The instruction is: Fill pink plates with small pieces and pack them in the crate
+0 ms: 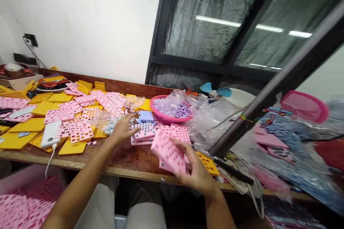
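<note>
My right hand point(195, 171) grips a pink board point(168, 150) with rows of raised or cut shapes, tilted and slightly blurred, over more pink boards point(180, 133) on the table. My left hand point(125, 128) reaches over the table with its fingers apart and nothing visible in them. Just right of its fingers lies a small stack of pink boards dotted with blue pieces point(145, 131). Behind that stack is a plain blue-violet block point(146, 116). A clear bag of small white and blue pieces point(109, 126) lies left of my left hand, partly hidden by it.
A pink basket point(161, 117) of purple pieces stands at the back, plastic on top. Yellow boards point(72, 147) and a white power bank point(51, 134) with a cable lie left. A slanted metal pole point(242, 118) crosses the right, beside plastic bags point(206, 121) and a black rod point(236, 172).
</note>
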`<state>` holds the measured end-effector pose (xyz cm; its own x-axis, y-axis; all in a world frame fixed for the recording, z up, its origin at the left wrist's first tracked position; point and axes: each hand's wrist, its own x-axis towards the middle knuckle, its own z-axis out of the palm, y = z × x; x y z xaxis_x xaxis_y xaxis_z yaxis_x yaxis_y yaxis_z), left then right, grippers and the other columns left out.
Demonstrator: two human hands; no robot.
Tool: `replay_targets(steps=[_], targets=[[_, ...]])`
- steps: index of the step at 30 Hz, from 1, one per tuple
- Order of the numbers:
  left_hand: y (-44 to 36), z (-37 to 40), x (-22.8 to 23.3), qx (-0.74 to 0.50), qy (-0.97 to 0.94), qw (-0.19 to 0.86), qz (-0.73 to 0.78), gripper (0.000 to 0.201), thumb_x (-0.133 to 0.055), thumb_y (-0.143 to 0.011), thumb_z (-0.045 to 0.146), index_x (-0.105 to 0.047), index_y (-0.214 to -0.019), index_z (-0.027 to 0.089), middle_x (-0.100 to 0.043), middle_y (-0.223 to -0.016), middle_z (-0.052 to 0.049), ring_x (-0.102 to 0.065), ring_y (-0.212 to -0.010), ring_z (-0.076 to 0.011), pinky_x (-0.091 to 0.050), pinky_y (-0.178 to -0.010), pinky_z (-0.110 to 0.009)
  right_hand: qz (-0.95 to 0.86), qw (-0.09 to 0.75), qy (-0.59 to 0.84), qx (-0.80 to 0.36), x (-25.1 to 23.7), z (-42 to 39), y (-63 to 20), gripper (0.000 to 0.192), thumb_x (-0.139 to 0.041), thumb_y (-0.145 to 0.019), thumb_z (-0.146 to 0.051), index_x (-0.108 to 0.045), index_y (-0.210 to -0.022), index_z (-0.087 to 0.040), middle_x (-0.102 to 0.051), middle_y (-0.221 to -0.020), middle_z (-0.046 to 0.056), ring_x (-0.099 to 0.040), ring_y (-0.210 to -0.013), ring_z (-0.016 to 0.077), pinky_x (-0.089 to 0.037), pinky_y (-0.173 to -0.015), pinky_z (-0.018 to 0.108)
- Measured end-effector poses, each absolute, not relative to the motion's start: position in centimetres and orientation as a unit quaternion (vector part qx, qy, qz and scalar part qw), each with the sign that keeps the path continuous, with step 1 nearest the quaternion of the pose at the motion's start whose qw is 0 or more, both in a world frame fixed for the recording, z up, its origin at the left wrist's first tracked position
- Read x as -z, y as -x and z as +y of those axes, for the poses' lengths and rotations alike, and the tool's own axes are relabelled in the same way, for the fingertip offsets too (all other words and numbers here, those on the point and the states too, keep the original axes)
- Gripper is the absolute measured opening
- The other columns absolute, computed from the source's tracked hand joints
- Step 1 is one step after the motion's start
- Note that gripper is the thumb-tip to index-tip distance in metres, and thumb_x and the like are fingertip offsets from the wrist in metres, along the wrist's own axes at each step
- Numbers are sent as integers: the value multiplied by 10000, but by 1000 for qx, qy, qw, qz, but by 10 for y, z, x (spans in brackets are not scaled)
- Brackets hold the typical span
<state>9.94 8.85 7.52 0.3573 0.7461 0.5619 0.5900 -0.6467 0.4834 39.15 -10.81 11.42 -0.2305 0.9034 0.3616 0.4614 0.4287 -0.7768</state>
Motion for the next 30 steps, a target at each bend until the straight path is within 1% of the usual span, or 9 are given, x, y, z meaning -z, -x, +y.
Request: replay_targets(steps=[3,5,7,11,16,20,24,26,30], targets=[[-30,66,-68,-535,-696,119,465,422,-535,-936,502,-601,-1227,203,-674,-1181,-89,-646,-1026,-217,-511,-901,-350,-807,310,434,-255,-80,-108,-331,882,-730,-656,-216,-388,-1468,-246,-405,-1547,131,-413,-1402,329,-317,-1169,497],[6,50,-54,-544,-655,109,513,341,-551,-931,475,-656,-1098,196,-704,-1026,-63,-647,-858,-192,-518,-787,-324,-837,255,423,-235,-57,-88,-301,933,-744,-603,-227,-408,-1473,-209,-433,-1522,157,-430,-1378,355,-317,-1160,515],[28,38,-35,-504,-673,109,531,279,-563,-927,434,-684,-1022,201,-708,-945,-50,-631,-772,-180,-510,-732,-315,-860,199,410,-231,-40,-60,-277,893,-748,-605,-257,-459,-1446,-183,-410,-1543,171,-406,-1391,368,-304,-1161,522],[38,37,-5,-391,-761,93,510,178,-581,-917,321,-702,-1005,224,-700,-978,-62,-652,-888,-211,-515,-821,-344,-896,149,348,-230,-35,-5,-246,656,-750,-648,-245,-606,-1286,-194,-477,-1505,140,-423,-1384,339,-307,-1163,479],[21,75,-7,-416,-746,65,516,236,-591,-915,312,-628,-1128,217,-652,-1111,-86,-623,-1056,-240,-492,-937,-373,-892,228,356,-158,-52,46,-221,330,-651,-821,-237,-636,-1147,-192,-640,-1268,107,-578,-1184,246,-422,-1037,377],[-4,120,-15,-427,-702,66,565,465,-719,-808,481,-554,-1127,185,-607,-1110,-103,-596,-1049,-260,-476,-923,-383,-872,185,453,-4,-50,69,-216,331,-643,-876,-310,-599,-1178,-181,-643,-1186,114,-569,-1125,251,-406,-991,369],[-28,162,-15,-403,-704,87,579,645,-798,-691,530,-521,-1151,173,-571,-1146,-122,-545,-1114,-297,-438,-942,-399,-832,108,540,62,-39,75,-227,240,-606,-905,-317,-613,-1106,-185,-650,-1140,118,-572,-1087,262,-385,-968,370],[-34,177,-11,-408,-695,96,584,567,-788,-702,481,-542,-1115,180,-578,-1111,-108,-550,-1080,-286,-431,-925,-390,-817,89,565,74,-36,75,-234,182,-583,-911,-293,-625,-1048,-181,-661,-1112,122,-577,-1069,270,-383,-954,371],[-29,194,-1,-446,-668,92,589,210,-692,-772,325,-578,-899,203,-596,-932,-50,-568,-936,-229,-428,-844,-334,-809,81,575,87,-34,74,-237,136,-539,-902,-199,-634,-996,-175,-675,-1081,115,-583,-1047,264,-385,-950,364]])
